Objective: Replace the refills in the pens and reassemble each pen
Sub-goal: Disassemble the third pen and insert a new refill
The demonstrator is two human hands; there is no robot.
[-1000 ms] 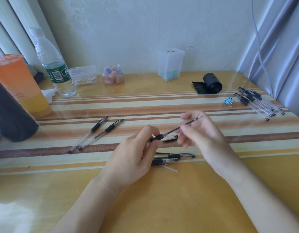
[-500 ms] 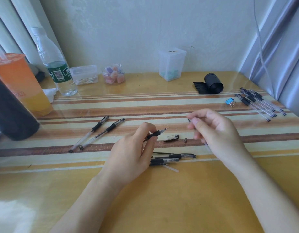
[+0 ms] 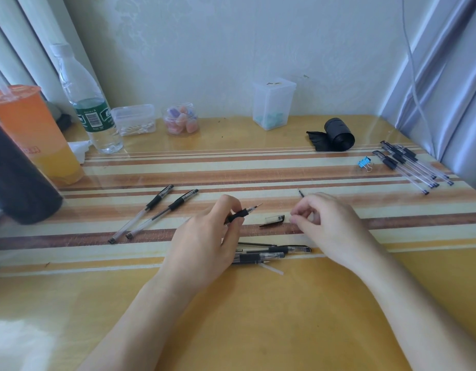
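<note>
On a striped bench point(image 3: 258, 317), two black pens point(image 3: 269, 253) lie side by side just nearer than a loose cap point(image 3: 272, 220). Left of the cap, the left hand point(image 3: 202, 236) pinches a pen's black grip point(image 3: 239, 214), tip aimed up-right. Right of the cap, the right hand point(image 3: 333, 228) curls its fingers point(image 3: 302, 210) round a thin refill point(image 3: 301, 193). Far right beyond the cap, more pens point(image 3: 408, 164) lie bunched.

Two uncapped pens point(image 3: 154, 202) lie at left, two pens point(image 3: 285, 249) at centre; the far-right pen cluster point(image 3: 389, 163) overlaps too much to count. One grip section point(image 3: 240, 214), one cap point(image 3: 273, 220), one refill point(image 3: 300, 193), one thin black rod point(image 3: 258, 244). One binder clip point(image 3: 363, 163), one water bottle point(image 3: 89, 108), one drink cup point(image 3: 30, 129), one bag roll point(image 3: 338, 133), three clear containers point(image 3: 274, 103).
</note>
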